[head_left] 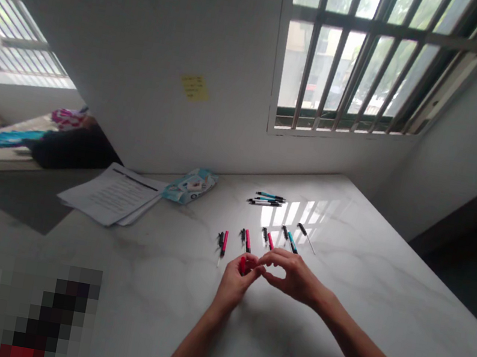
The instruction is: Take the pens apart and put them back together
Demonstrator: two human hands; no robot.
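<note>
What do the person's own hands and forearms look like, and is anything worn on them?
The left hand and right hand wear no gloves. On both forearms, no sleeve, watch or bracelet shows; whether there are rings, I cannot tell.

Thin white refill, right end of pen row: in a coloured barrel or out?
Out: thin white refill shows bare below the black clip piece.

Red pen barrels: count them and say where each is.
4: on the table, leftmost barrel, second barrel, and third barrel partly behind the right hand; fourth barrel in the left hand. The hands may hide more.
</note>
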